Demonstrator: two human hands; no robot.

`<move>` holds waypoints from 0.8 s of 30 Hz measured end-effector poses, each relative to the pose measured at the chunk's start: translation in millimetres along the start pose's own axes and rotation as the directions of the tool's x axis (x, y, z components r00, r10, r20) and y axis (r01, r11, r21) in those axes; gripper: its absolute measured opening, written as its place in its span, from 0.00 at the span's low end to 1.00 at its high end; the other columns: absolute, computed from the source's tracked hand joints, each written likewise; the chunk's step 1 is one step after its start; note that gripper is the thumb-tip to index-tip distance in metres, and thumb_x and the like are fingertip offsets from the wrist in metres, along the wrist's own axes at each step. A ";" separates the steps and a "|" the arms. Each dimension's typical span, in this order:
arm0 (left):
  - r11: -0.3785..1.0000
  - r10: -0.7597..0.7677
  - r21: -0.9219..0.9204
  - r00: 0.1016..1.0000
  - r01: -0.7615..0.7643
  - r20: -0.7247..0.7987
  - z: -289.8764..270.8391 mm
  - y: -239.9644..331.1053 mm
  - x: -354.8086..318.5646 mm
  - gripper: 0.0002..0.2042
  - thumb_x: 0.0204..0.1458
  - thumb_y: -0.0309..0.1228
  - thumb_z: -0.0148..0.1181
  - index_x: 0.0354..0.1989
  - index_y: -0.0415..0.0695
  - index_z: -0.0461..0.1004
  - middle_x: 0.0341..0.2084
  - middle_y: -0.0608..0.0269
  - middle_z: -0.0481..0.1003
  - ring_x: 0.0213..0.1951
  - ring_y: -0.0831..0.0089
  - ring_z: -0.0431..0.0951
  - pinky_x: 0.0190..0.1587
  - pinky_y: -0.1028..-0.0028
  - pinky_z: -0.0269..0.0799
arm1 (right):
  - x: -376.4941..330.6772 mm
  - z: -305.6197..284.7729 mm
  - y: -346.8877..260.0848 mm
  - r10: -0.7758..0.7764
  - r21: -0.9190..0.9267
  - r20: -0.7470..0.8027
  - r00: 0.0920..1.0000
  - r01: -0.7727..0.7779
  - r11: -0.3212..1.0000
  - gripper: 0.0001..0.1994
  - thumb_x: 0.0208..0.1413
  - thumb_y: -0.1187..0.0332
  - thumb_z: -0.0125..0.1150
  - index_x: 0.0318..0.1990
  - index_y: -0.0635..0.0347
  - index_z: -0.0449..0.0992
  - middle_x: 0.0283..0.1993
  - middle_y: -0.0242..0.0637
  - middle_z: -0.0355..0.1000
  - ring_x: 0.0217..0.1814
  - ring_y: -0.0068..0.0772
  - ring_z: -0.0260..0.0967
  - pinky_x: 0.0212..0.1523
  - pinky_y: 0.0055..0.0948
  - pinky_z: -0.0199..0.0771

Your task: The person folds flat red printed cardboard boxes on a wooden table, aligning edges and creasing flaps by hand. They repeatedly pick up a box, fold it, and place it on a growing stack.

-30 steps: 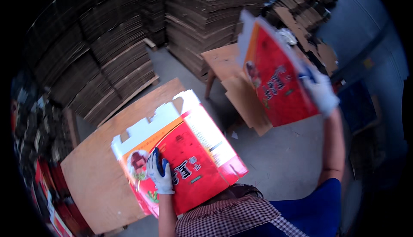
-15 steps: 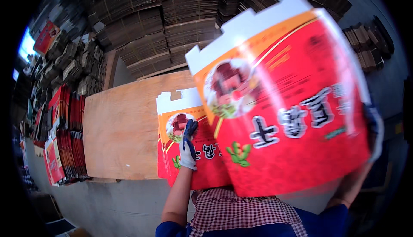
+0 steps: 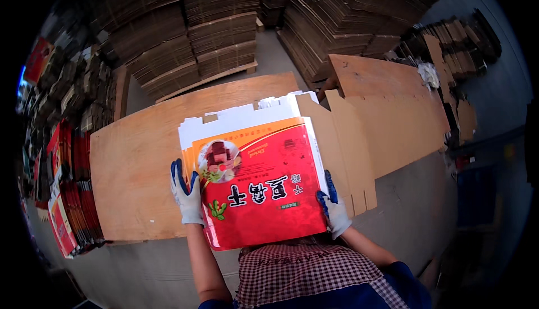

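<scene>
While only the head view is available, it shows both gloved hands gripping a stack of flat red-printed cardboard carton blanks (image 3: pixel 261 188) that rests on a wide plywood work board (image 3: pixel 135 168). The left hand (image 3: pixel 187 194), in a white glove with blue fingertips, is closed on the stack's left edge; the right hand (image 3: pixel 335 211), gloved the same way, is closed on the lower right edge. Holding opposite edges in this manner appears to keep the blanks squared against one another, since white upper flaps of several sheets sit slightly offset along the top. The stack lies directly in front of the person's checked-shirt torso (image 3: pixel 306 269), near the board's front edge. An unprinted brown corrugated blank (image 3: pixel 359 140) lies partly beneath the stack and extends to the right. Tall piles of flat brown cardboard sheets (image 3: pixel 224 34) stand behind the board, and upright red printed blanks (image 3: pixel 70 197) are racked at the left, within reach.
</scene>
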State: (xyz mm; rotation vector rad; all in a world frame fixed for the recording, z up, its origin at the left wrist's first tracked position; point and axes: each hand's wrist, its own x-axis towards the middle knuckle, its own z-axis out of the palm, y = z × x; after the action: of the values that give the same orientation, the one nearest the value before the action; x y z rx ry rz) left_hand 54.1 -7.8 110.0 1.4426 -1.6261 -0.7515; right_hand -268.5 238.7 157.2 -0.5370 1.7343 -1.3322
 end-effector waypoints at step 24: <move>0.804 0.340 0.284 0.796 -0.523 0.502 174.5 130.9 -35.9 0.30 0.56 0.49 0.60 0.67 0.53 0.68 0.73 0.53 0.54 0.75 0.51 0.46 0.74 0.44 0.33 | 108.0 -44.4 -125.9 -0.324 -0.644 0.100 0.941 0.309 0.699 0.23 0.65 0.62 0.56 0.66 0.56 0.69 0.62 0.43 0.71 0.60 0.39 0.71 0.61 0.38 0.69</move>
State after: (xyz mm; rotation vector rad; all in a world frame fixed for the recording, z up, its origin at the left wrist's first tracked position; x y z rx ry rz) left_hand -162.0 34.8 129.8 1.1226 -2.4824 -0.4808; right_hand -383.5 139.1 236.8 -1.2749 2.1928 -0.9022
